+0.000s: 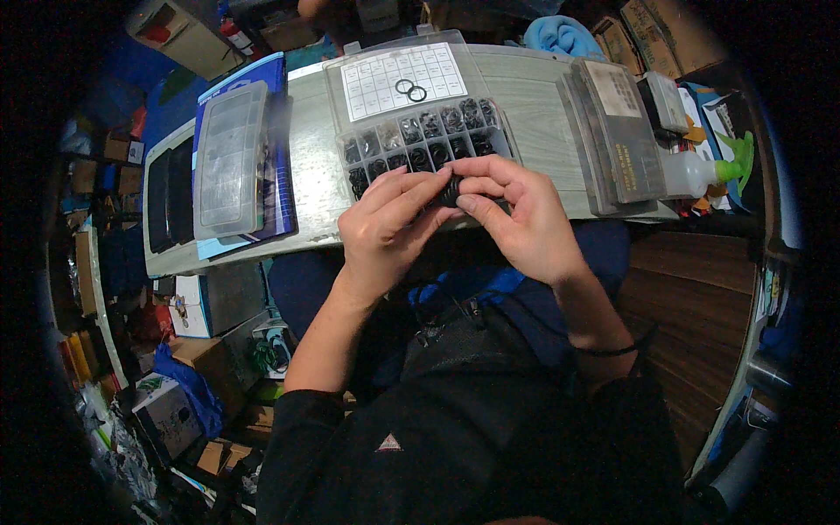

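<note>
Between my two hands is a small stack of black O-rings (451, 192). My left hand (391, 219) pinches it from the left, and my right hand (516, 210) closes on it from the right with thumb and fingers. Just beyond and partly under my hands lies a clear divided box (499, 140), its compartments filled with black rings; my hands hide its near rows. Its transparent lid (478, 80) is folded back, with a printed chart (367, 87) inside. Two larger loose O-rings (410, 90) rest overlapping on the chart.
At the table's left, a closed clear plastic case (229, 162) lies on a blue package (277, 166), beside a black flat item (169, 192). To the right are stacked dark cases (626, 149) and a spray bottle (696, 173) with a green head. A blue cloth (560, 37) sits behind.
</note>
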### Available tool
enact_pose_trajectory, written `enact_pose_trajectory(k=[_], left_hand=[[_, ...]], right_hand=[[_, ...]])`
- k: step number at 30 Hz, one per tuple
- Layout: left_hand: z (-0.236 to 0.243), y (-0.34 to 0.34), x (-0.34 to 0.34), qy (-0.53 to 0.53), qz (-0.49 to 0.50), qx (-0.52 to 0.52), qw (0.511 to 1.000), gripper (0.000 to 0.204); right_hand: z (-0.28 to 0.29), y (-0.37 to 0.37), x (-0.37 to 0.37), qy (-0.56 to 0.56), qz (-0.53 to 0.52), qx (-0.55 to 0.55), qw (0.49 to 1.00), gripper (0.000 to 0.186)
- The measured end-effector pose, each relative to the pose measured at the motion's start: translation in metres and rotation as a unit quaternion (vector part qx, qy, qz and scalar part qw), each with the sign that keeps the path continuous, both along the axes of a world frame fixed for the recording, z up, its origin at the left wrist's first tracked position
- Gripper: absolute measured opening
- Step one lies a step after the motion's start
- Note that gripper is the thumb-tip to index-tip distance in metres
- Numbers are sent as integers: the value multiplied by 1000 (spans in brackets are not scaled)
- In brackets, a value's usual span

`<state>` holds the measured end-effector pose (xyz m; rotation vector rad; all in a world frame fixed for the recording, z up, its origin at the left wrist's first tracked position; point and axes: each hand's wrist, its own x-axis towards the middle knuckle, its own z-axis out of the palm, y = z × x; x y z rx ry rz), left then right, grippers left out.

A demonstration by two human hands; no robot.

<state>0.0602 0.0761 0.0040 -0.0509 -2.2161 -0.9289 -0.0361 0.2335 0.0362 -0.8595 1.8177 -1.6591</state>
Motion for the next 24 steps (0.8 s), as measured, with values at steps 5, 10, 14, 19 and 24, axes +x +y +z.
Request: enact_pose_trajectory(k=[5,10,14,19,24], left_hand=[[0,-1,1,14,6,-11,1000,41],[0,-1,3,16,17,-10,1000,40],[0,0,3,20,10,-9,1000,41],[-1,1,5,-60,12,-26,998,39],[-6,6,1,-89,34,-39,995,34]], right_hand=[[-7,-1,1,55,-31,-14,998,27],[-5,1,0,93,-38,-18,995,29],[-4,3,-1,134,-51,-15,990,27],[-4,10,-7,164,-8,37,986,27],[-8,9,-22,201,42,88,975,26]])
